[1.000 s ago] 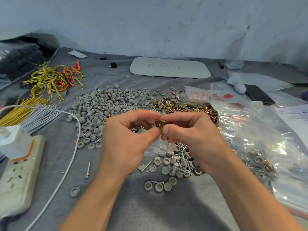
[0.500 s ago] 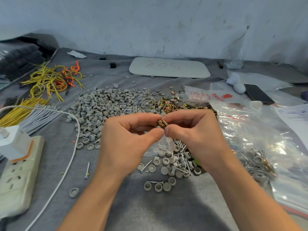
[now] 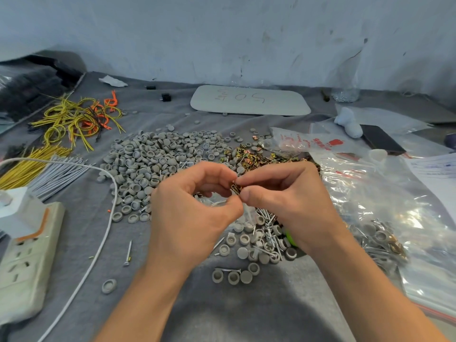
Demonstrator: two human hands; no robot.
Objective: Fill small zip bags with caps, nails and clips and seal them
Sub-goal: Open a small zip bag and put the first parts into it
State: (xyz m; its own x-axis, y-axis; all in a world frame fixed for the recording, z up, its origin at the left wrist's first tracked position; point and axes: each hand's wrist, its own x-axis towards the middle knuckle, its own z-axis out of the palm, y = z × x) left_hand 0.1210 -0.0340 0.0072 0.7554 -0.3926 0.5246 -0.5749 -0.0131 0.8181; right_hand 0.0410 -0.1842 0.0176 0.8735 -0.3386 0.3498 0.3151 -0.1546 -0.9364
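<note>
**Clip [image 3: 235, 188] pinched between two hands above the surface**

Our left hand [image 3: 195, 213] and right hand [image 3: 288, 206] meet fingertip to fingertip. Each pinches the one small brass-coloured clip, held up over the grey surface [image 3: 246, 317], nearer to us than the cap heap [image 3: 153, 156]. We judge the clip light, stiff and a little springy, with thin edges that could slip off a fingertip. It is best taken by its flat faces, thumb against forefinger, rather than by an edge. A scrap of clear film shows under the hands; we cannot tell whether it is a zip bag, or which hand has it.

Counting from the left, one stray cap [image 3: 109, 286] and one lone nail [image 3: 127, 253] lie near the white cable [image 3: 108, 218]. The cap heap is far too many to count. Four caps [image 3: 233, 277] with one nail beside them sit nearest us. The clip pile [image 3: 259, 156] beyond the hands is also past counting. Filled bags [image 3: 382, 230] lie at the right, their number unclear.
</note>
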